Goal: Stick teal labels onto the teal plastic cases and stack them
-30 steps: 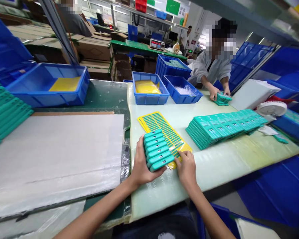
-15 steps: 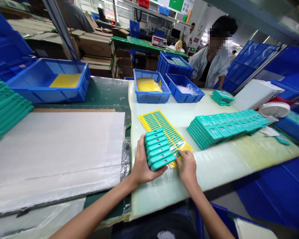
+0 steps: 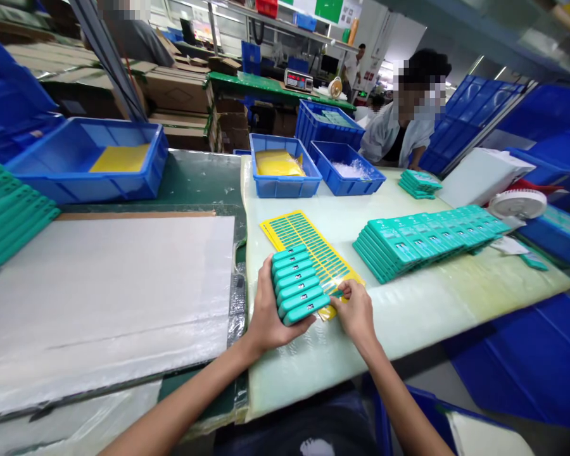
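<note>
My left hand (image 3: 267, 313) is wrapped round a fanned stack of teal plastic cases (image 3: 295, 283), holding it on edge at the near side of the pale table mat (image 3: 408, 316). My right hand (image 3: 356, 310) is curled just right of the stack, its fingertips pinching at the near corner of a yellow label sheet (image 3: 308, 244) that lies flat under and behind the stack. Whether a label is between the fingers I cannot make out.
A long row of teal cases (image 3: 427, 239) lies to the right, a small pile (image 3: 418, 183) beyond it by a seated person (image 3: 399, 130). Blue bins (image 3: 285, 183) (image 3: 349, 183) (image 3: 88, 183) stand at the back. White foam sheet (image 3: 104, 291) covers the left bench; a small fan (image 3: 517, 204) sits far right.
My right hand's fingers have curled in at the sheet's near corner. The person opposite has taken their hands off the small pile of cases.
</note>
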Demonstrator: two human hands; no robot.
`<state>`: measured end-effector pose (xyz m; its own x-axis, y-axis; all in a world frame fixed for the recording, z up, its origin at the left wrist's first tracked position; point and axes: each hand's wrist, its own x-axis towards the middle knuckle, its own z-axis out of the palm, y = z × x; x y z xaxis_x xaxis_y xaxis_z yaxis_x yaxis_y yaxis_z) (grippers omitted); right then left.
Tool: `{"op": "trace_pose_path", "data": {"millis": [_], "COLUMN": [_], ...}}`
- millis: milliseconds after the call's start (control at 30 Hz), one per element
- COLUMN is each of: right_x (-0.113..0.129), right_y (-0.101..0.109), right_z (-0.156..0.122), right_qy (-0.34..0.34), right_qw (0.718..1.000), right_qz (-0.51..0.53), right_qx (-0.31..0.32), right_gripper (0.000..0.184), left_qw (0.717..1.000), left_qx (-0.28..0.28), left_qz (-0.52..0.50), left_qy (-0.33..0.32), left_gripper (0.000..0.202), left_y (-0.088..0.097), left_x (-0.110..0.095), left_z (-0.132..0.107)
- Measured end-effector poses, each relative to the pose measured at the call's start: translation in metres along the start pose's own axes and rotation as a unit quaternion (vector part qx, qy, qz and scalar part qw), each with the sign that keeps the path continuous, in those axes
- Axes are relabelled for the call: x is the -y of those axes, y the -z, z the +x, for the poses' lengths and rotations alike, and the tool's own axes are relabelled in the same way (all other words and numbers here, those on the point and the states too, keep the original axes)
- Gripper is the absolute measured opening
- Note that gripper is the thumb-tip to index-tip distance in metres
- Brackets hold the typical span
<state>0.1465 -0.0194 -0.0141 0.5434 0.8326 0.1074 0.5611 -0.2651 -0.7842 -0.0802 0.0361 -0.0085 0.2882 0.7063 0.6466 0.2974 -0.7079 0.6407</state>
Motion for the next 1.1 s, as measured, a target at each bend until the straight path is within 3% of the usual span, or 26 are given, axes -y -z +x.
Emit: {"op": "trace_pose_path", "data": {"millis": [167,333,533,700,800,1100], "right_x": [0.004,0.014,0.061,0.121,0.143,0.151], "right_y": [0.01,0.044,0.087,0.082,0.072,0.073], "right_z": [0.006,0.016,0.021,-0.005,-0.024,-0.036], "right_qy": [-0.036,-0.077,-0.099,0.012,0.074,0.12], "right_qw": [0.989,0.956,0.938,0.961,0.97,0.978], "right_qz": [0.13,0.231,0.287,0.257,0.204,0.153], "right_qx": [0.066,0.162,0.169,0.103,0.108,0.07], "right_gripper": [0.028,0.059,0.061,0.038,0.022,0.015], "left_qw": [1.0,1.0,1.0,0.999,0.998,0.997], "left_qx": [0.007,0.012,0.013,0.01,0.014,0.021], "left_qz": [0.004,-0.002,-0.018,-0.041,-0.056,-0.069], "left_qy": [0.0,0.007,0.011,0.015,0.031,0.039], "left_gripper": [0.143,0.147,0.146,0.145,0.147,0.144], "left_y": [0.001,0.0,-0.001,-0.002,-0.003,-0.004], "left_x": [0.001,0.002,0.001,0.0,-0.001,-0.001], "left_z": [0.0,-0.001,-0.003,-0.004,-0.004,-0.003]}}
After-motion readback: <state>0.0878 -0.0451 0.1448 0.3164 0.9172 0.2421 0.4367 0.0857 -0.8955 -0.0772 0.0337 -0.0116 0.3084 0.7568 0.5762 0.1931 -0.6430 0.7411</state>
